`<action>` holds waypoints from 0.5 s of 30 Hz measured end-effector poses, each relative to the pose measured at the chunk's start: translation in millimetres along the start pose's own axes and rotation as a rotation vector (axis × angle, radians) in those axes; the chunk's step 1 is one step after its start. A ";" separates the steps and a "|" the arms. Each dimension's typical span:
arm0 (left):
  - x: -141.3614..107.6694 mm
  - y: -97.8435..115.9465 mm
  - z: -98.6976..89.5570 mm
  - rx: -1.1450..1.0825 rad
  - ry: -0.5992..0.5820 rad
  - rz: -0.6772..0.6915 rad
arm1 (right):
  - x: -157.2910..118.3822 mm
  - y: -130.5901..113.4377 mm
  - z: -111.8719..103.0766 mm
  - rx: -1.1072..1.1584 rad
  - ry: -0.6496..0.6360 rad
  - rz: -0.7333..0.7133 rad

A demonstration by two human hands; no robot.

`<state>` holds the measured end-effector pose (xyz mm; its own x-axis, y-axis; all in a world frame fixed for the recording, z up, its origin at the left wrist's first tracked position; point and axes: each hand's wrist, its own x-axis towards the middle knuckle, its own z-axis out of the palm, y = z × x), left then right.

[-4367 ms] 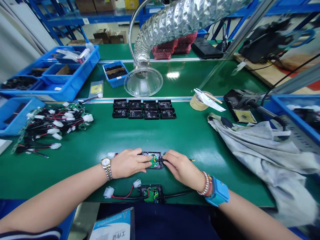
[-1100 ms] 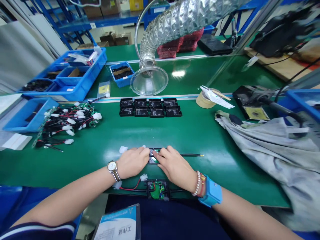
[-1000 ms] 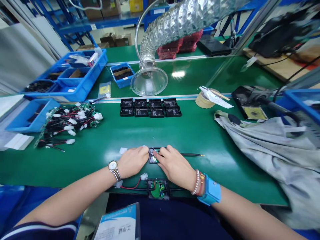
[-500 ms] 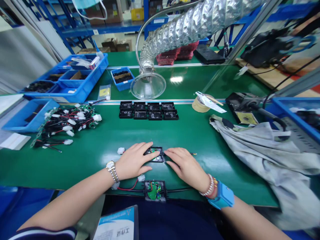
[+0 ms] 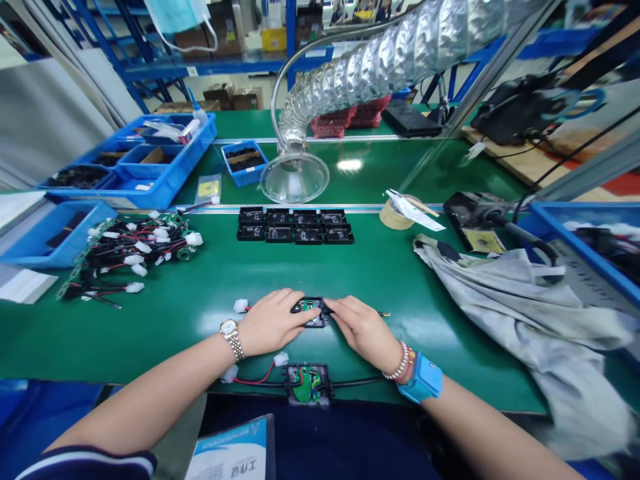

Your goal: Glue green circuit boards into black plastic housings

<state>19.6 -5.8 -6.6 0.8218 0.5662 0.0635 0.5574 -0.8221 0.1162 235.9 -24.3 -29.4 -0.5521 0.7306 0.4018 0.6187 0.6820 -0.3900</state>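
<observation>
A small black plastic case (image 5: 315, 322) with a green circuit board (image 5: 306, 305) inside lies on the bench ahead of me. My left hand (image 5: 274, 321) grips it from the left, its thumb laid over the board and its fingers at the far edge. At the case's right end my right hand (image 5: 364, 328) pinches the black cable, whose bare wire tips (image 5: 384, 314) stick out past the knuckles. A white connector (image 5: 241, 305) shows left of my left hand. Nearer to me sits a second case (image 5: 309, 385) with a board, cables leaving both sides.
Several empty black cases (image 5: 295, 225) stand in two rows farther back. Wired boards with white connectors (image 5: 143, 247) are piled at left, near blue bins (image 5: 165, 180). A fume extractor hood (image 5: 295, 179) hangs behind. At right lie a tape roll (image 5: 395, 216) and grey cloth (image 5: 480, 300).
My right hand has closed its thumb and fingers on the cable at the case's right end. The left fingers have drawn in closer around the case.
</observation>
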 end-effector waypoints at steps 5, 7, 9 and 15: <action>2.4 -0.5 2.8 0.028 -0.037 0.000 | -5.5 2.6 3.4 -0.063 -0.062 -0.046; 4.9 -1.5 -0.9 0.044 -0.072 -0.005 | -4.0 4.5 2.8 -0.079 -0.096 -0.068; 5.2 -0.1 -9.6 0.054 -0.098 -0.008 | -1.4 2.6 -3.1 -0.054 -0.089 -0.082; -21.3 38.4 -40.3 -0.035 -0.114 0.020 | -11.7 -39.8 -42.0 0.115 -0.131 -0.043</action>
<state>18.7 -47.0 36.4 0.8418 0.5377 -0.0471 0.5381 -0.8293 0.1507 241.2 -61.4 16.2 -0.6495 0.6937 0.3115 0.5289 0.7064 -0.4704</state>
